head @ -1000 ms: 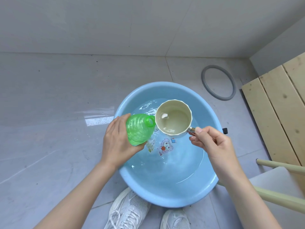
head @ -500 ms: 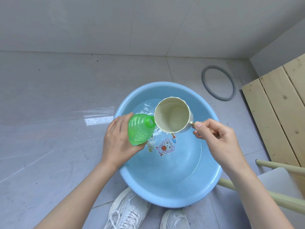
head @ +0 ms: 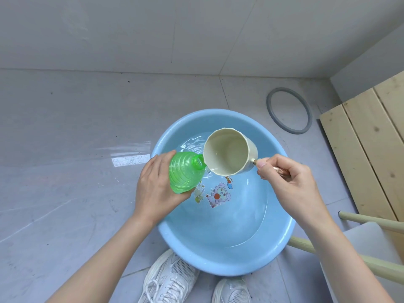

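Note:
My left hand [head: 156, 185] grips a green ribbed plastic bottle [head: 185, 172] over the left side of a blue basin [head: 218, 262], its open neck pointing right. My right hand [head: 288, 185] holds the handle of a cream scoop cup [head: 229, 153], which is tipped steeply towards the bottle's mouth. The cup's rim nearly touches the bottle neck. A little water lies in the low side of the cup. The basin holds shallow water over a cartoon picture [head: 217, 194] on its bottom.
The basin stands on a grey tiled floor next to a wall. A grey ring [head: 288, 110] lies on the floor at the back right. Wooden planks [head: 369, 145] and a white stool with pale legs [head: 371, 241] are at the right. My white shoes [head: 170, 281] are below the basin.
My right hand has risen and tipped the cup from nearly level to steeply tilted towards the bottle's mouth. Less water shows in the cup. My left hand and the bottle have barely moved.

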A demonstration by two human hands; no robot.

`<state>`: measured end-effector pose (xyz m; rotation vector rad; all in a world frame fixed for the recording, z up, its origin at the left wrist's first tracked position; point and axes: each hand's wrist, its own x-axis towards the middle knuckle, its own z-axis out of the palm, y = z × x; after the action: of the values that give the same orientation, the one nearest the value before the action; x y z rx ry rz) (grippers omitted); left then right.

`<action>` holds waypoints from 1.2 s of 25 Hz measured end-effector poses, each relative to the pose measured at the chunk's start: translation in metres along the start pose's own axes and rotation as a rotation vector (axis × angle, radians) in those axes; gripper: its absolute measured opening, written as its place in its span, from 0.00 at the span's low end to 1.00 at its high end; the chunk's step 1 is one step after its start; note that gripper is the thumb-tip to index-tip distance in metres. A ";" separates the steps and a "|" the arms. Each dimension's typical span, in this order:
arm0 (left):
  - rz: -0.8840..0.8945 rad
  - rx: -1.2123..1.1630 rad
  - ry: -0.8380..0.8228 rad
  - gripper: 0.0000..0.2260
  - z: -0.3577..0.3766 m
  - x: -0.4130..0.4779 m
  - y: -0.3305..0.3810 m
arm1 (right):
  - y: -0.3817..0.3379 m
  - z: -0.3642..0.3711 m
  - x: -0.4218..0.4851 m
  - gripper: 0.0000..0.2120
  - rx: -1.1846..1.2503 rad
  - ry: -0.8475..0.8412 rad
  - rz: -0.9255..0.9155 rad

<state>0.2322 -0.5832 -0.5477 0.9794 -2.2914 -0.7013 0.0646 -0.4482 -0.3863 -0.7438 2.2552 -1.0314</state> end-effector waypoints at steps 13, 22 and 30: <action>0.000 -0.006 -0.005 0.36 0.000 0.000 -0.001 | -0.004 0.000 0.003 0.17 -0.033 0.022 -0.023; -0.012 -0.012 -0.009 0.36 -0.001 0.000 0.000 | -0.010 -0.005 -0.001 0.13 -0.053 0.035 -0.032; -0.016 -0.012 -0.005 0.36 -0.001 0.000 0.000 | -0.012 -0.006 -0.002 0.13 -0.039 0.045 -0.048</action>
<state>0.2328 -0.5831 -0.5466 0.9930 -2.2830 -0.7245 0.0655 -0.4507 -0.3732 -0.8020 2.3117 -1.0384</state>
